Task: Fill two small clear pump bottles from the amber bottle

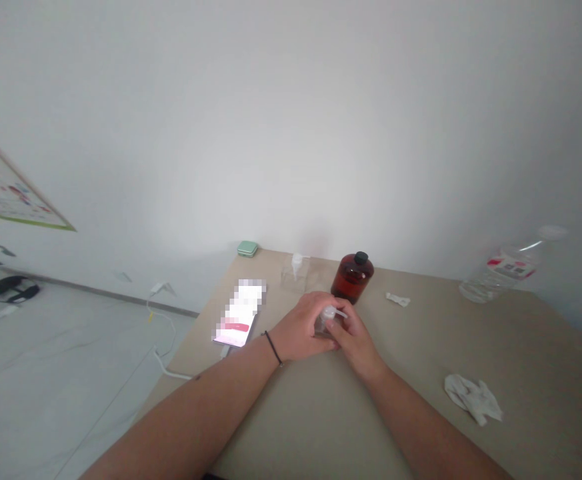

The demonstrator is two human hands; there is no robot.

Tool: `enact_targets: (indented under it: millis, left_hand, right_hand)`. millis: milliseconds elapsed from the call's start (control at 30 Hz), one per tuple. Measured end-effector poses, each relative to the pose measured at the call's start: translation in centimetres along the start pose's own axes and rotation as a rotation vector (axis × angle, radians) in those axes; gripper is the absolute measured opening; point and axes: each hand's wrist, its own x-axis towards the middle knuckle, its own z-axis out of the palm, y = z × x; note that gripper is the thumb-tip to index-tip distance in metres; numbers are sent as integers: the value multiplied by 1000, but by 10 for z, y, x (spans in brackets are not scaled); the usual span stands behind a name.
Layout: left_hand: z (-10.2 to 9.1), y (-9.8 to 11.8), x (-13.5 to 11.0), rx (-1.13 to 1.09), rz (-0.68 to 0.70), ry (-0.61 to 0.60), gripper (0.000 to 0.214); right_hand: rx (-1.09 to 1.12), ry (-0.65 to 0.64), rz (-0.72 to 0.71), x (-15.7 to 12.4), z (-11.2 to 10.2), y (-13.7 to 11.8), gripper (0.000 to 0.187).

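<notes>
Both my hands meet near the middle of the beige table [421, 427]. My left hand [303, 327], with a black band on its wrist, wraps around a small clear bottle with a white pump top [329, 315]. My right hand [353, 337] pinches that white top with its fingers closed. The bottle's body is mostly hidden by my fingers. Just behind my hands stands a brown glass bottle with a black cap [353, 276].
A second small clear pump bottle [297, 269] stands behind at the left. A lit phone [241, 313] lies at the left with a white cable. A mint green case [247, 249], a small white piece [397, 299], a crumpled tissue [472, 397] and a tipped water bottle [508, 266] lie around.
</notes>
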Motion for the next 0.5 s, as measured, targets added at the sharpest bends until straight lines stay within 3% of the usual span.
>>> enact_targets:
  millis: [233, 500]
  left_hand:
    - [-1, 3, 1, 15, -19, -1, 63]
    - [-1, 2, 1, 5, -18, 0, 66]
  right_hand:
    - [-76, 61, -67, 2, -2, 1, 39]
    - [-25, 22, 0, -1, 0, -4, 37]
